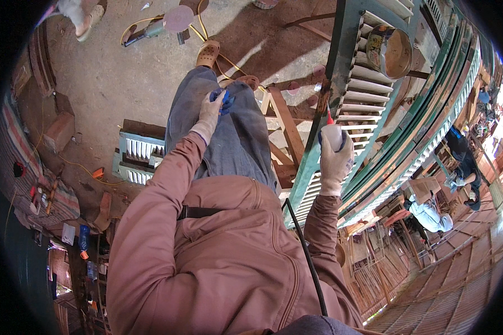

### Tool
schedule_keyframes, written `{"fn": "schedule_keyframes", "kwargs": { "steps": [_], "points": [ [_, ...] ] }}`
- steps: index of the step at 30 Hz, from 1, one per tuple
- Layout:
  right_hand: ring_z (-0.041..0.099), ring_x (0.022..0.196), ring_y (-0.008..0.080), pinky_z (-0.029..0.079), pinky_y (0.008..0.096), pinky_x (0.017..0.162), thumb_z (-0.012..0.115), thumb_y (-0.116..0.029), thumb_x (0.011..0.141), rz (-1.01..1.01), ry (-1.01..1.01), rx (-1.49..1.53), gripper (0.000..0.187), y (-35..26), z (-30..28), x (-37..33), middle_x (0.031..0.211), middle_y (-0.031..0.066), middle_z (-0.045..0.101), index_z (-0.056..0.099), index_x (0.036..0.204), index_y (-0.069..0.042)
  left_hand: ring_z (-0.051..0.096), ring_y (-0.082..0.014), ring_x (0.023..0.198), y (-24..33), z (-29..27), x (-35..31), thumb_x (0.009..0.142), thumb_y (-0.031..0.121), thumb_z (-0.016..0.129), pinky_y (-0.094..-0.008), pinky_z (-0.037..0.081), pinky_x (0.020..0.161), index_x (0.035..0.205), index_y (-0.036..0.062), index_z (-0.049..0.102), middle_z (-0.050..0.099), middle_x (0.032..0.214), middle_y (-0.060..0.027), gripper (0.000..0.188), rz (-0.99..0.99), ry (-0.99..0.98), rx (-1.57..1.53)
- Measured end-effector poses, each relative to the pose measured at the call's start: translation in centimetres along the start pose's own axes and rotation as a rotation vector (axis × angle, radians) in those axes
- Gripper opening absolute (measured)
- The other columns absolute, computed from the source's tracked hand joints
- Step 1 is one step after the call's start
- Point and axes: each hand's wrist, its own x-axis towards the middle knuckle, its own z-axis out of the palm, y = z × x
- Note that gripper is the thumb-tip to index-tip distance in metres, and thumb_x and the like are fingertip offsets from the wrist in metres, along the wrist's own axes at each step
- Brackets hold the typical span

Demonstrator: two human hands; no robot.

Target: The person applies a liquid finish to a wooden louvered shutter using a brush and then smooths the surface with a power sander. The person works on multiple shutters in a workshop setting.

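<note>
My right hand (336, 162), in a pale glove, is wrapped round a small white squeeze bottle (332, 135). The bottle's red pointed nozzle reaches toward the dark, worn edge of a green louvered shutter (332, 72). Pale slats fill the shutter's frame. Over my thigh, my gloved left hand (211, 114) has its fingers curled in. Something blue with a bit of orange shows at those fingers, but I cannot make out what it is. A paint-stained round tin (390, 51) rests on the shutter's far part.
A wooden trestle (286, 125) stands under the shutter. More shutters (413, 134) are stacked at the right. An angle grinder (145, 33) with a sanding disc and yellow cord lies on the floor. A small shutter panel (137, 153) lies left; people (430, 212) work far right.
</note>
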Motion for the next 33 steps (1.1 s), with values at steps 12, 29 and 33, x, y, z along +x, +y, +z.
{"fn": "schedule_keyframes", "kwargs": {
  "steps": [12, 29, 33],
  "points": [
    [0.068, 0.102, 0.0392, 0.053, 0.0463, 0.088, 0.083, -0.035, 0.083, 0.009, 0.004, 0.000, 0.057, -1.2, -0.4, 0.4, 0.110, 0.0216, 0.068, 0.065, 0.122, 0.002, 0.064, -0.0102, 0.071, -1.9, -1.1, 2.6, 0.091, 0.041, 0.077, -0.0252, 0.053, 0.059, 0.116, 0.0108, 0.069, 0.064, 0.089, -0.0011, 0.039, 0.005, -0.007, -0.078],
    [0.067, 0.101, 0.0384, 0.054, 0.0453, 0.087, 0.082, -0.037, 0.083, -0.010, 0.013, -0.105, 0.059, -1.4, -0.1, 0.3, 0.109, 0.0203, 0.068, 0.063, 0.122, 0.003, 0.063, -0.0119, 0.076, -2.1, -2.2, 3.8, 0.086, 0.048, 0.079, -0.0272, 0.050, 0.062, 0.119, 0.0108, 0.070, 0.067, 0.093, -0.0031, 0.050, -0.030, 0.043, -0.018],
    [0.067, 0.099, 0.0388, 0.053, 0.0459, 0.085, 0.083, -0.036, 0.082, -0.002, 0.013, -0.095, 0.057, -1.6, -0.2, -0.1, 0.106, 0.0194, 0.067, 0.063, 0.118, 0.003, 0.063, -0.0124, 0.077, 1.0, -1.9, 1.4, 0.086, 0.048, 0.079, -0.0275, 0.050, 0.062, 0.120, 0.0113, 0.070, 0.067, 0.094, -0.0031, 0.051, -0.023, 0.071, 0.049]
  ]
}}
